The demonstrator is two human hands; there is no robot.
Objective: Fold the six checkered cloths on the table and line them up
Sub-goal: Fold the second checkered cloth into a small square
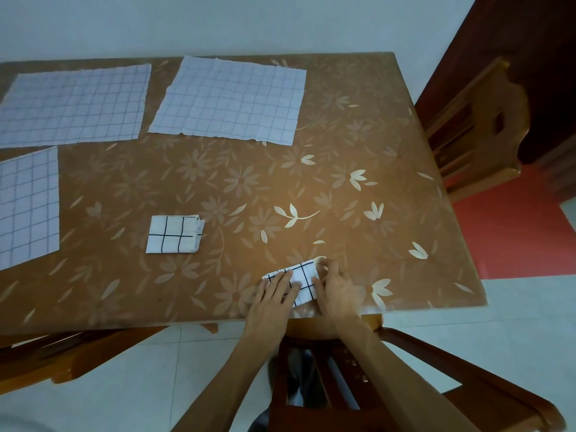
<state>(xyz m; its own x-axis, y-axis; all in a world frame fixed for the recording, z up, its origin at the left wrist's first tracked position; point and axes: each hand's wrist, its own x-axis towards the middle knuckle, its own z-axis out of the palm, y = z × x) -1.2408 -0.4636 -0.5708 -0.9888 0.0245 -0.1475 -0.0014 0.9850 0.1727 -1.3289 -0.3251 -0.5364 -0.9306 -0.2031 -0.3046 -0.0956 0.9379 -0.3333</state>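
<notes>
Left hand [274, 294] flat, right hand [335, 289] pinching, both grips on folded cloth [304, 277] (near bench [358, 135] edge).

Two bare forearms are seen entering from the lower edge of the view, each ending in a bare hand: the left hand [274, 294] and the right hand [335, 293]. No sleeve, glove, watch or ring is shown on either. Short, unpainted fingernails are seen. Below the forearms, part of a grey garment is partly visible
</notes>
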